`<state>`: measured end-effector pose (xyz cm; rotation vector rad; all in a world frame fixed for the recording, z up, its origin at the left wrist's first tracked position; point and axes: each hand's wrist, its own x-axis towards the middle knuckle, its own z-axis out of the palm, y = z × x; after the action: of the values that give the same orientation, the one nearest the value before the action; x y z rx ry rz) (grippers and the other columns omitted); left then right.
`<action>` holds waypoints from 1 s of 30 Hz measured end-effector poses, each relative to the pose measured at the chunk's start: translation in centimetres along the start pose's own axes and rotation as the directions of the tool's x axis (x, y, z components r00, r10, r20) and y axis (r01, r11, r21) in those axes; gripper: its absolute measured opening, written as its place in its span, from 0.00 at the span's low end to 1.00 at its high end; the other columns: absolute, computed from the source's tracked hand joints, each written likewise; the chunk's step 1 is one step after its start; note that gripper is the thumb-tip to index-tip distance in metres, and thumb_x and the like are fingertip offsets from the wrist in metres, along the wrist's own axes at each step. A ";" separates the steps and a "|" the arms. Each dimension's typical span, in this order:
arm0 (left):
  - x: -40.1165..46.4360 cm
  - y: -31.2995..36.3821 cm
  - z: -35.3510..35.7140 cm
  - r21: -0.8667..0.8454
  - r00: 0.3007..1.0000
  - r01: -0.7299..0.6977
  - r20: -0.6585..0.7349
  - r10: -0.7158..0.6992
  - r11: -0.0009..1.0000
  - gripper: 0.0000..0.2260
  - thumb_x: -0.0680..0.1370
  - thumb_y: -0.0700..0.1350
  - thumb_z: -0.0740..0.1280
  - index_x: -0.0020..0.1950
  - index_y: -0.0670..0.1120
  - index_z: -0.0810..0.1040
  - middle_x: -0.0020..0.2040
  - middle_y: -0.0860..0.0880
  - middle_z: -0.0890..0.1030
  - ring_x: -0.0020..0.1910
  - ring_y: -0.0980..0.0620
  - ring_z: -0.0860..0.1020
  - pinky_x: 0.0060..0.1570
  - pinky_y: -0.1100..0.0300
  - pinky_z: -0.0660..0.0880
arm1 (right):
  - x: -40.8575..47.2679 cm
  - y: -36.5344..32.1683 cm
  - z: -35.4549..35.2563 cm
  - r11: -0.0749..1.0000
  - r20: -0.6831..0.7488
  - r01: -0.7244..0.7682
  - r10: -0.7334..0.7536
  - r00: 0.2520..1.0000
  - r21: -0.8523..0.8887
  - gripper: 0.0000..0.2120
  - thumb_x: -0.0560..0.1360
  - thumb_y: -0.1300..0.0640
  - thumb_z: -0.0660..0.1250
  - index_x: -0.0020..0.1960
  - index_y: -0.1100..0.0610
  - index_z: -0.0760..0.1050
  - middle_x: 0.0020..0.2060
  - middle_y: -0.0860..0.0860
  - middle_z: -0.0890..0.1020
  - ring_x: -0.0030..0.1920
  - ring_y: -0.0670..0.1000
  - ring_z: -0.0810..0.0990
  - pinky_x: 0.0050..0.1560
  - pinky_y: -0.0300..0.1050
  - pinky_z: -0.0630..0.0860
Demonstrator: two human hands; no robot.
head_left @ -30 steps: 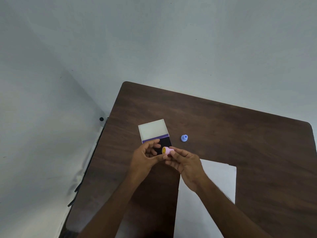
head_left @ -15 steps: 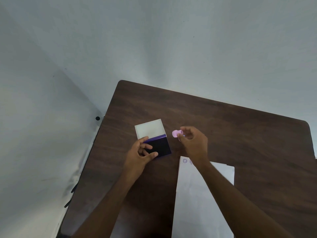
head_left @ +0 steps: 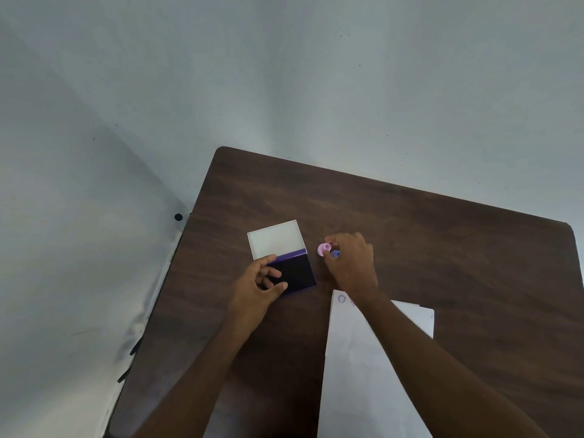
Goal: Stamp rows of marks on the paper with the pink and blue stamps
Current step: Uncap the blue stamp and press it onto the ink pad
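A: We keep our left hand (head_left: 257, 284) on the open ink pad (head_left: 292, 273), fingers spread loosely against its near edge, probably so it stays put on the counter (head_left: 442, 248).

B: And our right hand (head_left: 350, 263) is beyond the paper (head_left: 357, 358), at both stamps. The pink stamp (head_left: 324, 249) sits at the fingertips, the blue stamp (head_left: 335, 254) just beside it, half under the fingers.

A: Are the fingers clamped on either one?

B: We cannot tell; the hand covers them.

A: The paper?

B: Near us, right of the pad. One round mark (head_left: 341, 299) shows at its top corner; our forearm hides the rest of that row.
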<state>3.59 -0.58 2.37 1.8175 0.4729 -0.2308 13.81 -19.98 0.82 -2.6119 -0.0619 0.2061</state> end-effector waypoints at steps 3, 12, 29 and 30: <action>0.0 -0.1 0.0 0.009 1.000 0.004 0.003 -0.004 1.000 0.25 0.72 0.40 0.74 0.66 0.52 0.72 0.48 0.53 0.81 0.42 0.54 0.80 0.42 0.63 0.79 | -0.1 0.0 -0.1 0.998 0.062 0.028 -0.025 0.998 -0.049 0.11 0.74 0.48 0.66 0.52 0.53 0.78 0.51 0.52 0.83 0.50 0.52 0.77 0.56 0.51 0.73; -0.5 -0.5 0.2 -0.011 1.000 0.014 0.014 -0.014 1.000 0.25 0.71 0.39 0.74 0.66 0.51 0.72 0.48 0.53 0.81 0.42 0.53 0.80 0.42 0.62 0.80 | -1.1 1.0 -1.1 0.999 0.135 -0.026 0.029 0.990 -0.022 0.11 0.74 0.53 0.68 0.53 0.57 0.76 0.52 0.54 0.80 0.48 0.47 0.72 0.50 0.38 0.68; -2.3 2.8 2.9 -0.007 0.992 -0.125 -0.030 0.125 0.992 0.16 0.76 0.47 0.69 0.63 0.56 0.75 0.53 0.59 0.78 0.51 0.62 0.77 0.45 0.71 0.75 | -4.9 -1.8 -5.6 0.405 0.329 -0.476 0.382 0.864 0.780 0.07 0.71 0.60 0.73 0.48 0.60 0.82 0.38 0.57 0.86 0.35 0.55 0.85 0.36 0.43 0.81; -2.4 3.0 3.2 -0.007 0.992 -0.122 -0.016 0.122 0.993 0.18 0.76 0.48 0.69 0.65 0.55 0.74 0.54 0.60 0.78 0.52 0.62 0.77 0.46 0.71 0.75 | -5.3 -2.2 -5.9 0.300 0.381 -0.491 0.356 0.853 0.818 0.07 0.71 0.61 0.72 0.47 0.61 0.82 0.38 0.59 0.86 0.35 0.55 0.85 0.36 0.43 0.81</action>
<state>2.97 -4.85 4.96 1.8345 0.3721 -0.1305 9.46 -21.37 7.67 -1.4257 0.5785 0.4512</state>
